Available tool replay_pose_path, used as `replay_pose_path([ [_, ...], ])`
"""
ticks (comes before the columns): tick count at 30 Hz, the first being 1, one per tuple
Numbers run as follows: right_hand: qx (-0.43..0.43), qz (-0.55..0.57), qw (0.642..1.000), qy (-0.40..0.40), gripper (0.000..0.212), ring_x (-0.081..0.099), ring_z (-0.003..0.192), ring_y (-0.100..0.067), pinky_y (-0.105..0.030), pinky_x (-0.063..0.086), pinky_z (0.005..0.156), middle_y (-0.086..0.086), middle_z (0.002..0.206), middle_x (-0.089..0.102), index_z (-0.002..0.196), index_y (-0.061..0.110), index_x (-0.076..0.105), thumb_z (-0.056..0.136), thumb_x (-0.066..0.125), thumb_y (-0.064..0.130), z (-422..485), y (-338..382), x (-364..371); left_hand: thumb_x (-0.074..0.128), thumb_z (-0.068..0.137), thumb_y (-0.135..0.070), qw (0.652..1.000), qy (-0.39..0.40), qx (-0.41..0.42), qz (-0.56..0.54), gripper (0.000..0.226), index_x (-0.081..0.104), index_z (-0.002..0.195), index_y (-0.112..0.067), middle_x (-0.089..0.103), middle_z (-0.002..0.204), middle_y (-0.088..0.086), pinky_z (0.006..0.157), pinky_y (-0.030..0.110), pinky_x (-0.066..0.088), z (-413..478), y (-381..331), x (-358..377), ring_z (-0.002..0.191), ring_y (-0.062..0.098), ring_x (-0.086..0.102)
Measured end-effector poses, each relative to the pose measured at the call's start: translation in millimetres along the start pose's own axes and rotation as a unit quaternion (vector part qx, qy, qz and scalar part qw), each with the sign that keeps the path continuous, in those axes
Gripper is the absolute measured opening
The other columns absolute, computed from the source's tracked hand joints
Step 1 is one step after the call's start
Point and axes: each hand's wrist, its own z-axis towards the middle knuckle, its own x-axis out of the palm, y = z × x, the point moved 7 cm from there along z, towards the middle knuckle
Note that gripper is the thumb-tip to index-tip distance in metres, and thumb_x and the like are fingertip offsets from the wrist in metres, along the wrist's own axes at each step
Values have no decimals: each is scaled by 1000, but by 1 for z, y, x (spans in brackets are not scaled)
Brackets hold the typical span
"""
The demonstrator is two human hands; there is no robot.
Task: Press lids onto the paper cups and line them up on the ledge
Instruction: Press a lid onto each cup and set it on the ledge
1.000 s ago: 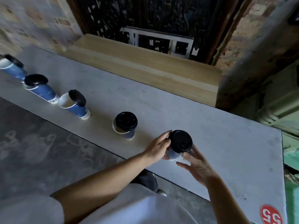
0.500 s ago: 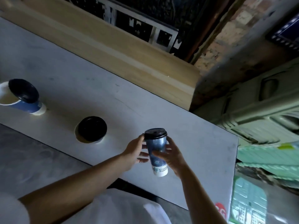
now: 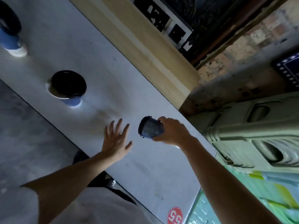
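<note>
at centre frame, the right hand grips a dark blue paper cup with a black plastic lid, tipped sideways above the pale grey ledge; the left hand hovers beside it, fingers spread.

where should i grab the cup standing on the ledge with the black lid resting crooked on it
Grip the blue wall of the cup just under the rim, coming from the side. The lid sits off-centre with white rim showing, so a grasp from above would likely shift it.
</note>
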Motion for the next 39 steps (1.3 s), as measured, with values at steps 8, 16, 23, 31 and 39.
replay_pose_path([
  [8, -82, -356, 929, -62, 63, 56, 111, -34, -43, 45, 90, -8, 117, 60, 128, 29, 47, 76, 69, 58, -40, 30, -75, 48, 80, -52, 998, -33, -37, 36, 84, 34, 149, -6, 17, 161, 27, 111, 75, 17, -9, 7, 31, 143, 54, 22],
  [16, -95, -453, 883, -81, 48, 52, 117, -30, -45, 40, 97, -6, 120, 62, 126, 22, 53, 85, 69, 42, -49, 68, -88, 49, 79, -58, 999, -15, -48, 18, 85, 36, 148, -9, 19, 162, 23, 113, 77, 5, -2, 12, 46, 149, 53, 9],
  [23, -85, -475, 874, -64, 45, 51, 116, -30, -44, 40, 96, -5, 118, 61, 122, 21, 57, 80, 69, 29, -38, 78, -77, 49, 80, -59, 997, -54, -46, 29, 86, 37, 150, -9, 16, 164, 23, 114, 76, 4, -5, 11, 42, 150, 52, 8],
  [31, -93, -484, 868, -60, 52, 51, 119, -32, -47, 40, 98, -7, 122, 61, 124, 20, 55, 77, 73, 31, -38, 79, -63, 49, 80, -58, 994, -89, -38, 53, 86, 38, 150, -10, 20, 163, 23, 115, 74, 7, -8, 8, 38, 149, 52, 13],
  [39, -84, -484, 869, -53, 51, 51, 119, -31, -47, 41, 98, -7, 123, 61, 125, 20, 55, 79, 72, 30, -36, 77, -58, 50, 81, -59, 991, -113, -32, 57, 85, 39, 151, -10, 23, 162, 23, 117, 72, 8, -11, 5, 33, 148, 51, 17],
])
